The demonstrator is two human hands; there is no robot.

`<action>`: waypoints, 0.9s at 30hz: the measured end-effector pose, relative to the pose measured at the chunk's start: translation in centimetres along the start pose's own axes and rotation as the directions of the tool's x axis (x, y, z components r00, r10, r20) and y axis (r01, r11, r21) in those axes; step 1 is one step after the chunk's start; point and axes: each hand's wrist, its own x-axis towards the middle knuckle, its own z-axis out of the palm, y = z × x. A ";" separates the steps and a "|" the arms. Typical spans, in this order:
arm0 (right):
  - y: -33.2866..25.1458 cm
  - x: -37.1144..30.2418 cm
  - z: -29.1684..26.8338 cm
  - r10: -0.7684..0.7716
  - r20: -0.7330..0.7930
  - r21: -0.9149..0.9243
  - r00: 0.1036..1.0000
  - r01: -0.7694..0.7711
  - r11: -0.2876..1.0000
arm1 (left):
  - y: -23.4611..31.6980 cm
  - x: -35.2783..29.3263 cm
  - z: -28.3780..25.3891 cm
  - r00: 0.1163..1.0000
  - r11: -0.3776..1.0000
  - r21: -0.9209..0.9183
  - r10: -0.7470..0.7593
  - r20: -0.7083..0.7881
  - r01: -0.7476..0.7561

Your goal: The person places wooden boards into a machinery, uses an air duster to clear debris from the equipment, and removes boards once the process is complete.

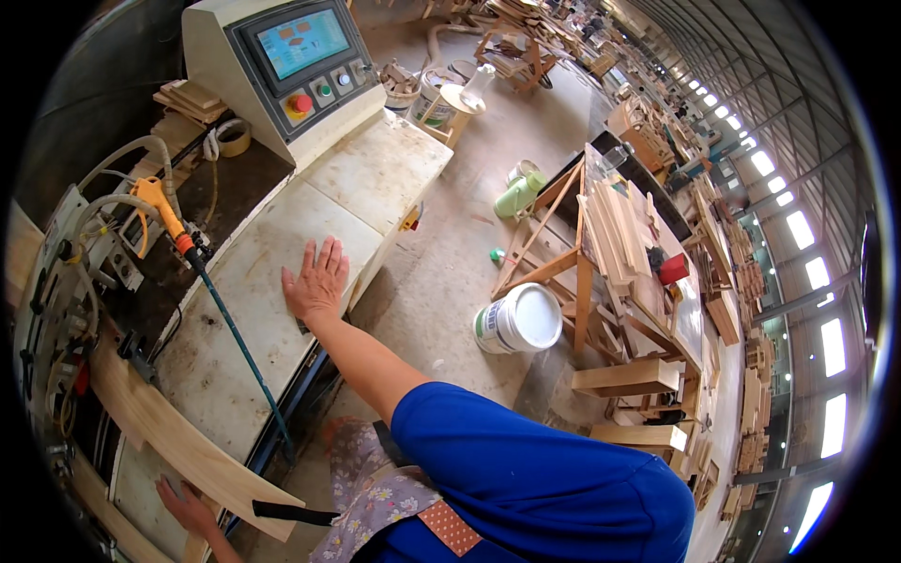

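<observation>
Board (192,446): long axis slants down-right, toward you
Left hand (190,513): beside it; can't tell finger grip
Right hand (317,284): flat, fingers slightly spread

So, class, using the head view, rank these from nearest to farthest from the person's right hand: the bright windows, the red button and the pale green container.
From the right hand:
1. Red button: beyond the fingertips, on the control console.
2. Pale green container: ahead and right, on the floor.
3. Bright windows: far off to the right.
</observation>
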 end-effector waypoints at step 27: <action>0.3 -0.3 0.3 0.019 0.030 -0.039 0.999 -0.018 0.999 | 0.8 -0.5 0.1 0.999 0.998 -0.066 -0.006 -0.051 0.002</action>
